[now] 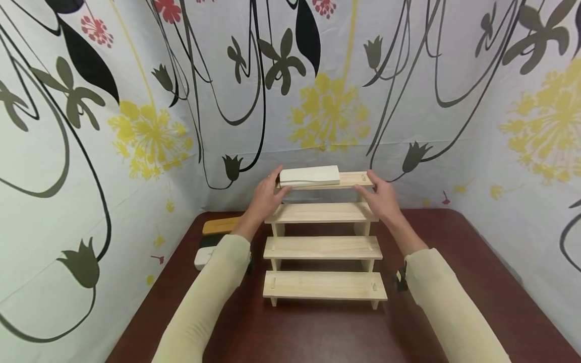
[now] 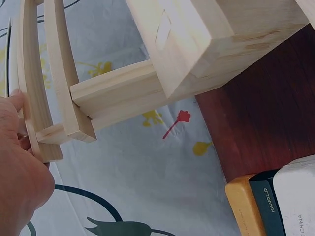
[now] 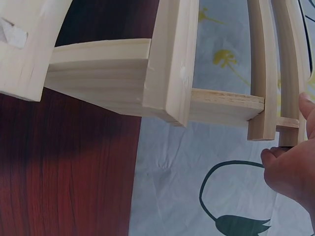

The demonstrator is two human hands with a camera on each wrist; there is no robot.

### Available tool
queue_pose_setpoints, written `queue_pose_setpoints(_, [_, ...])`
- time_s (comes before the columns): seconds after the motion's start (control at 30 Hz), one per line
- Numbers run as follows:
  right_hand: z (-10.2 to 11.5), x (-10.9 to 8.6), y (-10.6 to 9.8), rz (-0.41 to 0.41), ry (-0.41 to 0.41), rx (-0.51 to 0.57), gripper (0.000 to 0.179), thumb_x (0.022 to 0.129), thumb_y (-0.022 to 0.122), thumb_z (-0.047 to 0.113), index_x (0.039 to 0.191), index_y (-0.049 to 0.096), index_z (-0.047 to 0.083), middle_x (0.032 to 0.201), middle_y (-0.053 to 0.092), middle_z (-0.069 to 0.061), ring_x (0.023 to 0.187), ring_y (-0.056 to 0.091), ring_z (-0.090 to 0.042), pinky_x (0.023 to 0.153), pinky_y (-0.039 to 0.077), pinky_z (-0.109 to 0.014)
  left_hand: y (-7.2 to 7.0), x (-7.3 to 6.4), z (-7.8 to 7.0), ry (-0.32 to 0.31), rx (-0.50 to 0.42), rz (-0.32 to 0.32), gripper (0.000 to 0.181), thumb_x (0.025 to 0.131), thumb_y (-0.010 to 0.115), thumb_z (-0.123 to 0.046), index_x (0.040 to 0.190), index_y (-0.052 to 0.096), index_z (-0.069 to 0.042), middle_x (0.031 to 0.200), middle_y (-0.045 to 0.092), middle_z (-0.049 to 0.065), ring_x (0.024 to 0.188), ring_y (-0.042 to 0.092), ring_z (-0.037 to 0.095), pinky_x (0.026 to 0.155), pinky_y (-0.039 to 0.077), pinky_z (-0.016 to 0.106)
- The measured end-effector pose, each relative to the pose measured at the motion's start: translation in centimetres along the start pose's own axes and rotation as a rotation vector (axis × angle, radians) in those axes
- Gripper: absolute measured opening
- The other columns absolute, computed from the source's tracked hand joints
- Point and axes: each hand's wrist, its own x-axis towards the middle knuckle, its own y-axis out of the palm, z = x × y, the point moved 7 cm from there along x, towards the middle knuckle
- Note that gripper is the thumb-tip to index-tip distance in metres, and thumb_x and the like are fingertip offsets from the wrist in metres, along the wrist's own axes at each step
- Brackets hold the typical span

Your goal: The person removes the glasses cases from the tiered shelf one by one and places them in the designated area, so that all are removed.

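A pale wooden stepped rack (image 1: 322, 248) with several shelf boards stands on the table. My left hand (image 1: 267, 199) grips the left end of its top board (image 1: 353, 178), thumb at the front edge. At the right end of the same board, my right hand (image 1: 382, 198) holds on with thumb and fingers. On the left part of that board lies a flat white case (image 1: 310, 175), close to my left fingers; I cannot tell whether they touch it. In the left wrist view my left hand (image 2: 22, 172) is partly cut off, as is my right hand (image 3: 295, 162) in the right wrist view.
Left of the rack, partly behind my left forearm, lie a yellow-orange case (image 1: 219, 225), a dark green case (image 1: 210, 243) and a white case (image 1: 203, 257). The dark red table (image 1: 313, 333) meets flower-printed cloth (image 1: 331, 116) at the back and sides.
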Motion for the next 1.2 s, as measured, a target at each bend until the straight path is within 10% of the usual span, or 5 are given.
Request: queue_pose_setpoints(1.2, [1.0, -1.7, 0.0, -0.053, -0.018, -0.022, 0.076, 0.109, 0.064, 0.037, 0.167, 0.028, 0.002, 0.172, 0.025, -0.019, 0.155, 0.029, -0.045, 0.124, 0.031, -0.057, -3.1, -1.3, -1.4, 0.072, -0.139, -0.056, 0.067, 0.096, 0.082, -0.026, 0.156, 0.054, -0.012, 0.153, 0.059, 0.011, 0.137, 0.059, 0.029, 0.114, 0.048, 0.045])
